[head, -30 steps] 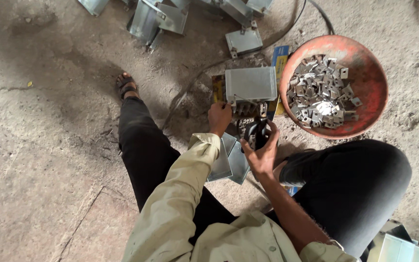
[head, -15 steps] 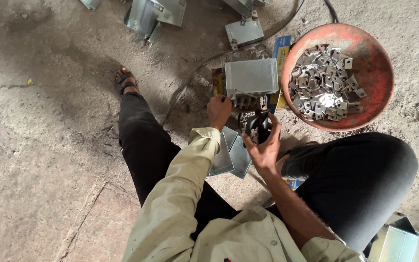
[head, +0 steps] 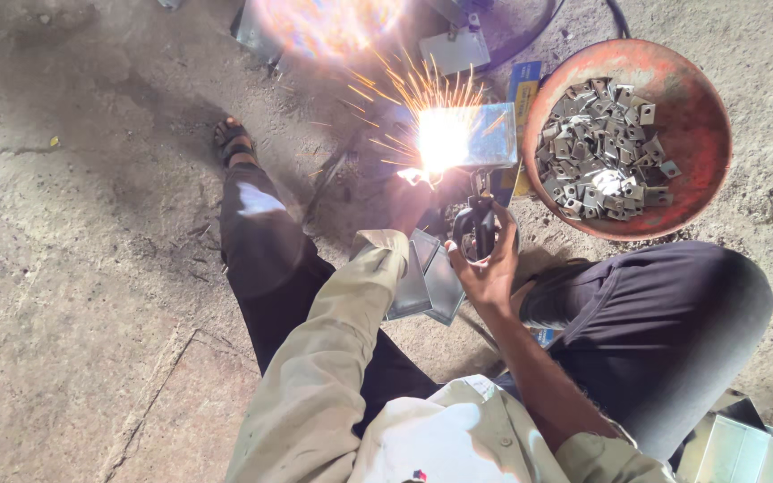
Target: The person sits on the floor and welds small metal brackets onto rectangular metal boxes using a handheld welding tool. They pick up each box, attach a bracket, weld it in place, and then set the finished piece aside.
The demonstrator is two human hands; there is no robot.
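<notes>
A grey sheet-metal box (head: 485,134) lies on the ground before me, with a bright white arc and orange sparks (head: 440,139) flaring at its left side. My right hand (head: 487,264) grips a black welding holder (head: 476,224) just below the box. My left hand (head: 415,201), in a beige sleeve, rests against the box's near left corner beside the arc. What the left fingers hold is washed out by the glare.
A round orange pan (head: 700,107) with several small metal brackets stands at the right. Flat metal plates (head: 427,282) lie under my arms. More sheet-metal boxes (head: 454,49) sit at the top; another one (head: 744,447) lies at the bottom right. A cable (head: 328,183) crosses the dirt floor.
A welding arc has struck at the box's left side, throwing sparks and glare. Both hands have stayed by the box.
</notes>
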